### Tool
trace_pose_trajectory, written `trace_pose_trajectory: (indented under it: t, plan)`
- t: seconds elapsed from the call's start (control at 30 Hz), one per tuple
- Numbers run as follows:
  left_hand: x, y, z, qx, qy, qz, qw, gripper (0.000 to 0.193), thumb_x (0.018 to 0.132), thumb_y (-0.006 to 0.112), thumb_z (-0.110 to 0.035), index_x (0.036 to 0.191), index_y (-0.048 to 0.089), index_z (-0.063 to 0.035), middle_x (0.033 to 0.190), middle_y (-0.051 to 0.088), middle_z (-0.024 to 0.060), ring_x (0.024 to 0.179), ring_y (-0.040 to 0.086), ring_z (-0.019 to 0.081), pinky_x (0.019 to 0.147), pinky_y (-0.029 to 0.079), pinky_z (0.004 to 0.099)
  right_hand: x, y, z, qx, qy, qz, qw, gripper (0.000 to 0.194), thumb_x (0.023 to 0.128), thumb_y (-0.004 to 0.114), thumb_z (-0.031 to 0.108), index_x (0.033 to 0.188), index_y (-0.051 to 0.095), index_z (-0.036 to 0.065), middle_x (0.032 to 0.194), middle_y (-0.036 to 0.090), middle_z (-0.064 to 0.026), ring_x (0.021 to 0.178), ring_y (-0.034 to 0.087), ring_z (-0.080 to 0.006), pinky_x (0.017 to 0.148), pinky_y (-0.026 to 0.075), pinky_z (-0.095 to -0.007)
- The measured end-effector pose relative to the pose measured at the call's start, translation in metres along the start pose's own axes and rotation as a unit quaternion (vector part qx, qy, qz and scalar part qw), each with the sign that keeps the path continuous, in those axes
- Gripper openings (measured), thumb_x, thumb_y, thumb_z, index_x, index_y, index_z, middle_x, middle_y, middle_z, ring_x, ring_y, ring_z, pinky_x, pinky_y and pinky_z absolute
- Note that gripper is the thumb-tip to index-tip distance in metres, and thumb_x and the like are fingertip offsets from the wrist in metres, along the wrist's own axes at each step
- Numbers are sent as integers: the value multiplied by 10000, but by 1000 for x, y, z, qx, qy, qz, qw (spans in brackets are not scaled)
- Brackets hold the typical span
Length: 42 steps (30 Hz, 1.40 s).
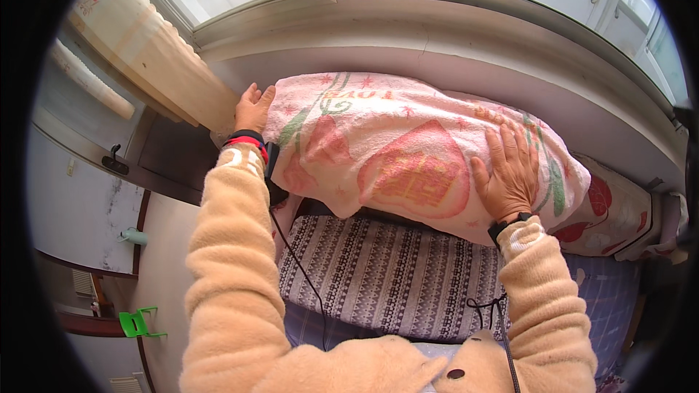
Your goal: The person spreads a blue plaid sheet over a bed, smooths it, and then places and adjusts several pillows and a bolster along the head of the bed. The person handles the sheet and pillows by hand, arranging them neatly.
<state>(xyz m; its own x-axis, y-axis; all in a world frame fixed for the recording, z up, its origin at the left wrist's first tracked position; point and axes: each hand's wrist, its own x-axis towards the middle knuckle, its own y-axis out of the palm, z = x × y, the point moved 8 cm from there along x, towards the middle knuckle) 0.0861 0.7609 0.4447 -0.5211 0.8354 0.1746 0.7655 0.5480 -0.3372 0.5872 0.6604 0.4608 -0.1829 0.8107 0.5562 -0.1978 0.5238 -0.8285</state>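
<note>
A pink towel with red hearts, green leaves and printed characters lies draped over a long raised form below the window. What it covers is hidden. My right hand rests flat on the towel's right part, fingers spread. At the towel's upper left edge is my left hand, fingers apart, thumb beside the cloth; it grips nothing. Just in front, a patterned grey and white cushion or folded cloth lies on blue checked bedding.
A cream curtain hangs at the left beside the window frame. Fabric with red leaf shapes lies right of the towel. A thin black cord runs down near my left arm. A green plastic chair stands lower left.
</note>
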Motion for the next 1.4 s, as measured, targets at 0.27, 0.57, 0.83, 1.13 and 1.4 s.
trace_pose_trajectory:
  t: [0.27, 0.57, 0.83, 1.13, 1.4]
  plan:
    - [-13, -24, -2, 267, 74, -41, 960, 248, 772, 707, -258, 798, 589, -42, 761, 618, 96, 700, 573, 210, 674, 470, 349, 0, 2, 0, -5, 0, 9, 1000, 505, 823, 546, 427, 1237, 521, 140, 1336, 443, -111, 1270, 350, -302, 1056, 213, -486]
    - [-47, -13, -20, 405, 128, -235, 874, 430, 805, 636, -324, 1175, 485, -167, 1220, 461, 99, 1123, 448, 322, 916, 366, 481, -1, 5, -4, -4, 16, 16, 1000, 515, 828, 531, 449, 1250, 516, 154, 1349, 434, -107, 1282, 337, -303, 1066, 193, -487]
    - [-216, 26, 81, 120, -22, -117, 986, 543, 826, 612, -484, 1020, 431, -10, 1024, 462, 160, 962, 407, 275, 870, 337, 391, -3, 6, -4, -11, 12, 10, 1000, 502, 843, 508, 427, 1262, 499, 150, 1357, 431, -97, 1283, 342, -282, 1069, 196, -461]
    - [-270, 133, 134, -394, -325, 157, 845, 619, 820, 639, -394, 1298, 381, -96, 1300, 463, 111, 1179, 448, 309, 988, 359, 441, -10, 7, -5, 30, -18, -4, 999, 609, 828, 491, 558, 1284, 475, 156, 1345, 440, -106, 1277, 348, -299, 1078, 178, -475]
    - [-315, 116, 146, -298, -363, 120, 874, 378, 931, 519, -203, 1282, 403, -129, 1195, 551, 76, 1053, 557, 249, 886, 474, 406, -102, 1, 37, 108, -158, 4, 981, 632, 765, 636, 450, 1296, 418, 184, 1424, 284, -96, 1337, 225, -299, 1101, 141, -474]
